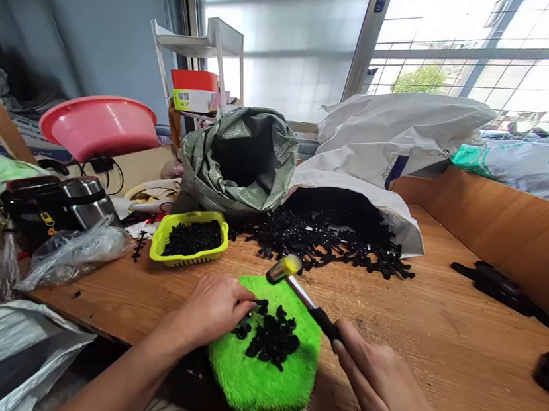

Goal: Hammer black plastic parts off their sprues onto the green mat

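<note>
In my right hand [369, 367] is a mallet [312, 302] with a black grip, a metal shaft and a yellow-faced head. Its head is raised over the far edge of a bright green fluffy cloth [262, 391]. My left hand [220, 302] pinches a small black plastic part [261, 304] at the cloth's left side. Several loose black parts [275, 339] lie in a heap on the cloth, just right of my left fingers. The fingertips partly cover the pinched part.
A yellow basket [187, 261] of small black pieces stands left of the cloth. Behind, a white sack [402, 221] spills black parts [335, 239] onto the wooden table [439, 332], beside an open green sack [188, 175]. Plastic bags [77, 261] and a steel flask [89, 203] sit at left.
</note>
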{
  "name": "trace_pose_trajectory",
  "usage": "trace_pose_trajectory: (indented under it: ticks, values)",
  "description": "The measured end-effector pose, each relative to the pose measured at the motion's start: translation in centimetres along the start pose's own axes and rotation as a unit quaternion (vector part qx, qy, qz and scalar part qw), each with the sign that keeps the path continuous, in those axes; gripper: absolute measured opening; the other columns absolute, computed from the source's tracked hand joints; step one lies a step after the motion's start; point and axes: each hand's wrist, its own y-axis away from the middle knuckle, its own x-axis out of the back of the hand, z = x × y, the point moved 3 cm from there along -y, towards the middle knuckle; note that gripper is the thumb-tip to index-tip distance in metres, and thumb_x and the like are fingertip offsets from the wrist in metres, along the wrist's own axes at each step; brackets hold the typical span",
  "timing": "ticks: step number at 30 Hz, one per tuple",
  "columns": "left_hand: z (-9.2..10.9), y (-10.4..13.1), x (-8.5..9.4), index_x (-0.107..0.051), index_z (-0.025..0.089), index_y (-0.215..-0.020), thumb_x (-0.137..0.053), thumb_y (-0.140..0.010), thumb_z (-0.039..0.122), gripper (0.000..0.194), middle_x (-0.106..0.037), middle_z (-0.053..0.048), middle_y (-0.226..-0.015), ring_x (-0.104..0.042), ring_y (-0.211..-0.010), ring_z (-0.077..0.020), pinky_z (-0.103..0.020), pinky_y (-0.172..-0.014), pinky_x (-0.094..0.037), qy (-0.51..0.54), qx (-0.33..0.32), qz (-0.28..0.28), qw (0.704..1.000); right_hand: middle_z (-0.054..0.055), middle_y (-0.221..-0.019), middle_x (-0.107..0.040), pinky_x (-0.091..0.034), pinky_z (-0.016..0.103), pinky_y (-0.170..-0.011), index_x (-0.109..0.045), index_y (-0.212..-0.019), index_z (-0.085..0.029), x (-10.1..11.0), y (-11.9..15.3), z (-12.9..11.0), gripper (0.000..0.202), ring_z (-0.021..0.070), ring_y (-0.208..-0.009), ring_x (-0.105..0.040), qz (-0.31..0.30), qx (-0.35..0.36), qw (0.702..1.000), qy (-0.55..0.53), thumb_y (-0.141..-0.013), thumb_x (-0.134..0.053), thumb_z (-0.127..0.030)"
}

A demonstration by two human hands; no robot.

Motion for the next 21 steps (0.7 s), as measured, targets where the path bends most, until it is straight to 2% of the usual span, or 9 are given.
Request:
trace_pose_trajectory:
  ticks: [4, 8, 12, 16, 21]
  values:
    - [0.02, 0.0, -0.05, -0.071, 0.027, -0.085, -0.048, -0.08, 0.03, 0.024, -0.07, -0.004, -0.075, -0.06, -0.069, -0.018, -0.024, -0.059, -0.033, -0.013, -0.002, -0.002, 1.0, 0.01, -0.07, -0.058, -0.039, 0.036, -0.056, -0.051, -0.086, -0.019, -0.3, 0.07, 0.11, 0.039, 0.0287, -0.065, -0.056, -0.012, -0.006, 1.0, 0.003, -0.088, -0.017, -0.038]
    - [0.04, -0.01, -0.08, -0.071, 0.026, -0.086, -0.048, -0.08, 0.031, 0.025, -0.069, -0.006, -0.075, -0.06, -0.067, -0.018, -0.024, -0.059, -0.034, -0.017, -0.003, 0.003, 1.0, 0.007, -0.069, -0.055, -0.037, 0.033, -0.057, -0.047, -0.088, -0.02, -0.24, -0.02, 0.14, 0.04, 0.0251, -0.064, -0.054, -0.01, -0.019, 1.0, -0.008, -0.091, -0.012, -0.039]
    - [0.06, -0.09, -0.12, -0.072, 0.025, -0.084, -0.049, -0.079, 0.031, 0.024, -0.069, -0.006, -0.073, -0.059, -0.066, -0.0188, -0.025, -0.059, -0.034, -0.024, -0.005, 0.002, 1.0, 0.009, -0.065, -0.054, -0.033, 0.035, -0.053, -0.047, -0.082, -0.02, 0.02, -0.27, 0.15, 0.036, 0.0302, -0.062, -0.054, -0.033, -0.033, 0.999, 0.016, -0.086, -0.016, -0.039]
    - [-0.05, -0.21, -0.2, -0.072, 0.025, -0.082, -0.048, -0.079, 0.03, 0.024, -0.068, -0.007, -0.072, -0.059, -0.066, -0.019, -0.025, -0.059, -0.033, -0.032, -0.01, -0.001, 0.999, 0.008, -0.067, -0.053, -0.033, 0.034, -0.057, -0.043, -0.086, -0.021, 0.18, -0.51, 0.08, 0.035, 0.0277, -0.065, -0.053, -0.031, -0.035, 0.999, 0.013, -0.088, -0.013, -0.04]
    - [-0.24, -0.28, -0.23, -0.072, 0.025, -0.081, -0.05, -0.077, 0.03, 0.023, -0.068, -0.005, -0.069, -0.058, -0.065, -0.0176, -0.024, -0.059, -0.033, -0.015, -0.002, -0.004, 1.0, 0.009, -0.065, -0.052, -0.028, 0.034, -0.054, -0.044, -0.078, -0.022, -0.29, -0.45, 0.05, 0.03, 0.0292, -0.061, -0.052, -0.051, -0.04, 0.998, 0.012, -0.084, -0.018, -0.035]
